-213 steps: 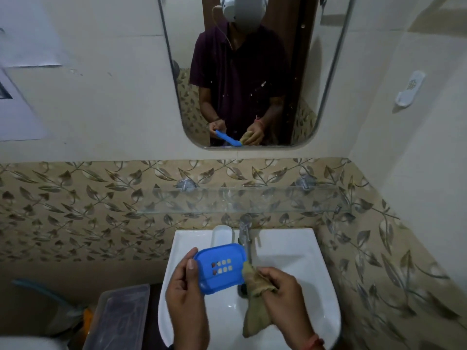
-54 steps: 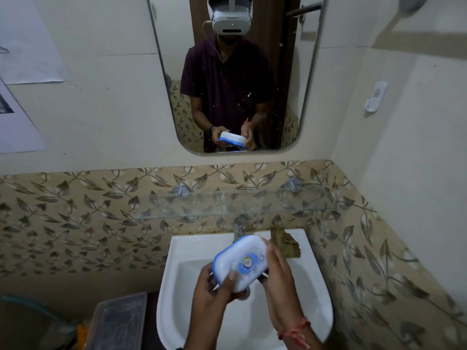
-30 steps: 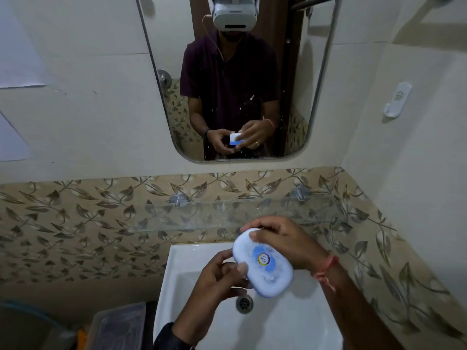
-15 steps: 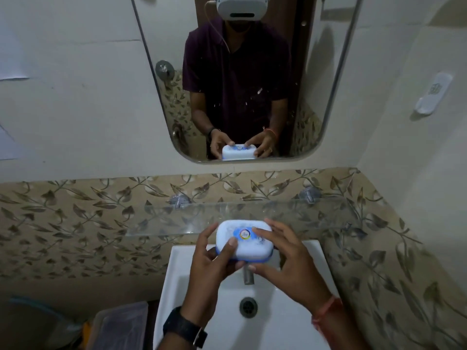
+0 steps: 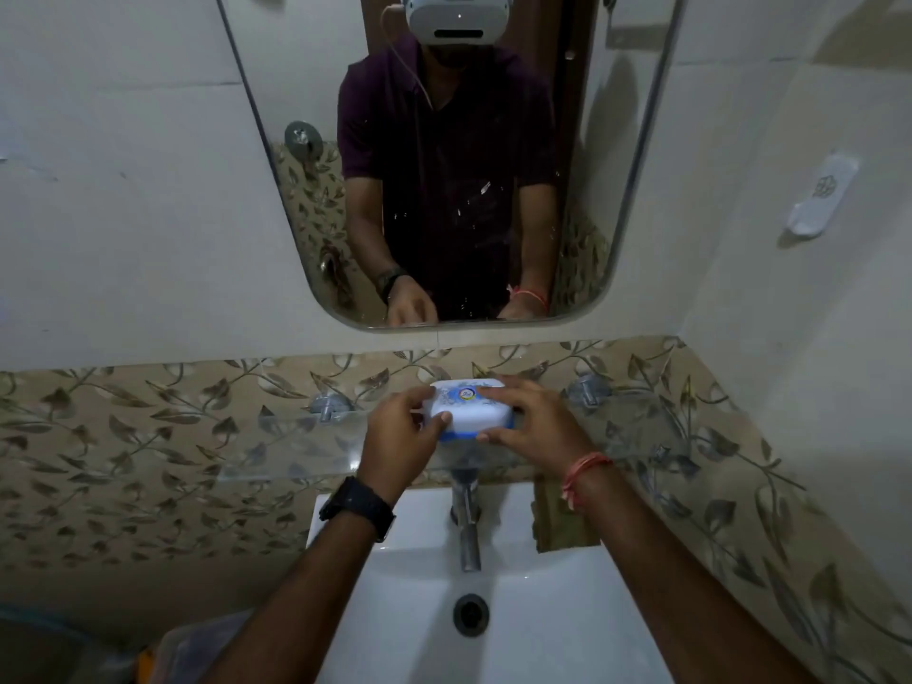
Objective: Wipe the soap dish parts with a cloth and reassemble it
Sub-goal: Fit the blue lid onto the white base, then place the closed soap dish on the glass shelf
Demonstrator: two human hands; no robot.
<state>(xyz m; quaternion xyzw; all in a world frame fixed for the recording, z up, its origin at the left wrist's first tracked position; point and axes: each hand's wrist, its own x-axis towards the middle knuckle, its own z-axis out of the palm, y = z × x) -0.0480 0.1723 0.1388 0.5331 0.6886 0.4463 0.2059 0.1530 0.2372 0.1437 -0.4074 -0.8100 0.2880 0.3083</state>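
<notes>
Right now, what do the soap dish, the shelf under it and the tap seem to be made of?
Soap dish: likely plastic, smooth white lid over a blue base.
Shelf: probably glass, since the leaf tiles show through it.
Tap: metal by its look, a shiny silvery finish.

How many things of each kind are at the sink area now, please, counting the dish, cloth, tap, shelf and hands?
Soap dish: 1
Cloth: 1
Tap: 1
Glass shelf: 1
Hands: 2, left and right
Total: 6
</notes>
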